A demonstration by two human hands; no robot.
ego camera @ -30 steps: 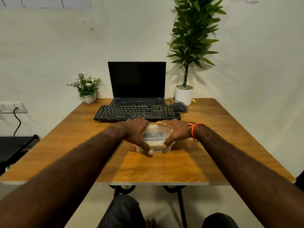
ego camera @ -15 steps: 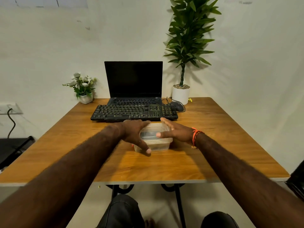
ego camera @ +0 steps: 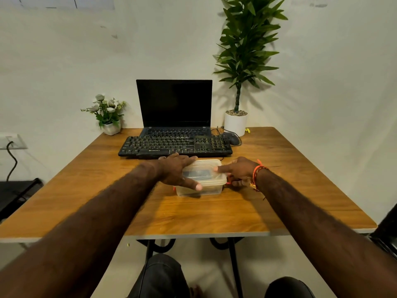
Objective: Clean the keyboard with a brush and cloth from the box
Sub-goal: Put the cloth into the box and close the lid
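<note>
A clear plastic box point(ego camera: 206, 186) with a lid stands on the wooden table point(ego camera: 214, 214), just in front of the black keyboard point(ego camera: 175, 146). Something dark shows through the lid; I cannot tell what it is. My left hand point(ego camera: 175, 171) lies over the box's left side, thumb along the front rim and fingers reaching behind it. My right hand point(ego camera: 238, 172) is at the box's right end, with a finger laid on the lid and the lower fingers curled at the right rim.
A black laptop point(ego camera: 174, 104) stands open behind the keyboard, with a mouse point(ego camera: 233, 138) to its right. A small flower pot point(ego camera: 110, 127) sits back left, a tall potted plant point(ego camera: 236, 123) back right. A wall socket point(ego camera: 11, 141) with a cable is at the left.
My right hand slid from the top of the lid to the box's right end. My left hand stayed on the left side. The view shifted slightly.
</note>
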